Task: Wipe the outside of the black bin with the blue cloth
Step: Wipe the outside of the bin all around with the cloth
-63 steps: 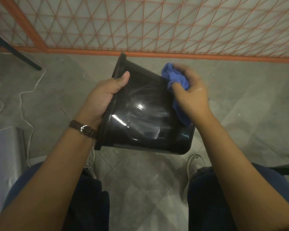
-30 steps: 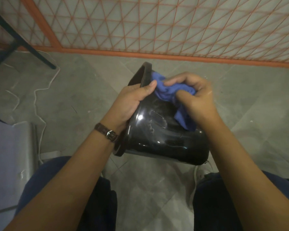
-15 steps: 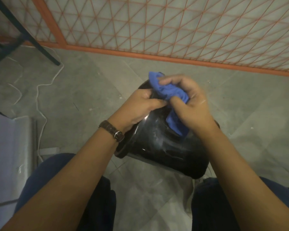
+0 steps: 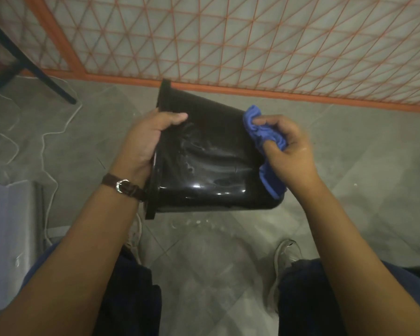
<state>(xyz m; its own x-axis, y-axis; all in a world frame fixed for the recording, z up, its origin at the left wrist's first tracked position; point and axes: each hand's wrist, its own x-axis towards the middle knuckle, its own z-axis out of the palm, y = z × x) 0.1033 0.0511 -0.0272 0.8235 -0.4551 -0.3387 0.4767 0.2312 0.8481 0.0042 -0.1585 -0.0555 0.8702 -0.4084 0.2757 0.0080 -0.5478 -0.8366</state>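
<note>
— Black glossy plastic bin (image 4: 204, 166): where is it?

— Off the floor, tipped on its side between the two hands. Its flanged rim points to the person's left and its closed base to their right. The wall facing the camera shows pale smears and a few bright glints.

— What is the left hand (image 4: 146, 141) doing?

— It grips the bin at the rim end. The thumb lies flat on the outer wall, and the fingers curl out of sight behind the rim. A brown-strapped wristwatch (image 4: 123, 186) sits on that wrist, just beside the rim.

— And the right hand (image 4: 289, 146)?

— It is closed on the crumpled blue cloth (image 4: 264, 134), pinching it between thumb and curled fingers. The cloth is pressed against the bin's wall at the base end. A loose tail of it hangs down over the base corner.

— What lies around the bin?

— Below it is the grey tiled floor (image 4: 204, 251), with pale specks right under the bin. A white shoe (image 4: 285, 253) shows below its base end. Beyond the bin stands an orange-framed lattice screen (image 4: 252, 44). Well off from the rim side, a thin white cable (image 4: 44, 146) winds over the floor past a dark slanted chair leg (image 4: 41, 76).
</note>
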